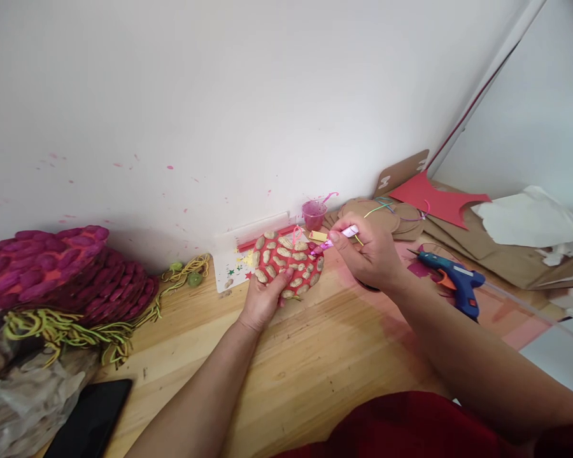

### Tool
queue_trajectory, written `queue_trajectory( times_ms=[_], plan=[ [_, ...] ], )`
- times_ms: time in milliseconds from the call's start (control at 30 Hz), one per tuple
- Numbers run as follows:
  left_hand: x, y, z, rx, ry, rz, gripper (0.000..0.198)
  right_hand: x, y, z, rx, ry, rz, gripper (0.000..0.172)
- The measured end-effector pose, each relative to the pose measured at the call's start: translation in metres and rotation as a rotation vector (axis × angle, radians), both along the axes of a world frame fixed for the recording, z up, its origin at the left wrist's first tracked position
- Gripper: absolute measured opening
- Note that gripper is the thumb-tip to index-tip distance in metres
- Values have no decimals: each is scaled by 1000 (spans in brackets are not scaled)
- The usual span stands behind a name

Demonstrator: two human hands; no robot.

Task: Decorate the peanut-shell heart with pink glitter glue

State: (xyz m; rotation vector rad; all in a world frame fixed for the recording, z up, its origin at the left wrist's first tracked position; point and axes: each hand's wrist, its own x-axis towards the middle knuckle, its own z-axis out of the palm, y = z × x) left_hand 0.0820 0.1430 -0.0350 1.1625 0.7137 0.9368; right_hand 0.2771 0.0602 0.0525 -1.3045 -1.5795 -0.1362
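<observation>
Smooth, grained wood formed the tabletop. Over it, the left hand gripped the lower edge of a roundish red disc, thumb laid across its crust of rough, narrow-waisted peanut shells. The right hand, knuckles raised, pinched a slim white-handled paintbrush, its pink-coated bristles at the disc's upper right, among magenta-painted shells. To the left, knobbly magenta discs were stacked above stringy yellow-green yarn. Beyond stood a pink-smeared plastic cup, near the pink-flecked white wall.
</observation>
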Motion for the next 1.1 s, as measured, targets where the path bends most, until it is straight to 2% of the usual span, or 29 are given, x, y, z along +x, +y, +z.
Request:
queue_trajectory(
  times_ms=[133,333,467,667,1100],
  plan=[
    [0,1,-1,-5,-6,2,36,1,-1,1,7,2,-30,12],
    [0,1,-2,-14,-3,19,36,0,-1,0,-1,1,12,11],
    [0,0,0,5,6,7,35,1,-1,0,5,-5,-25,12],
    [1,-1,2,-14,-1,49,36,1,0,-2,0,8,-15,14],
    [0,0,0,1,11,21,37,0,-1,0,5,-10,4,12]
  ],
)
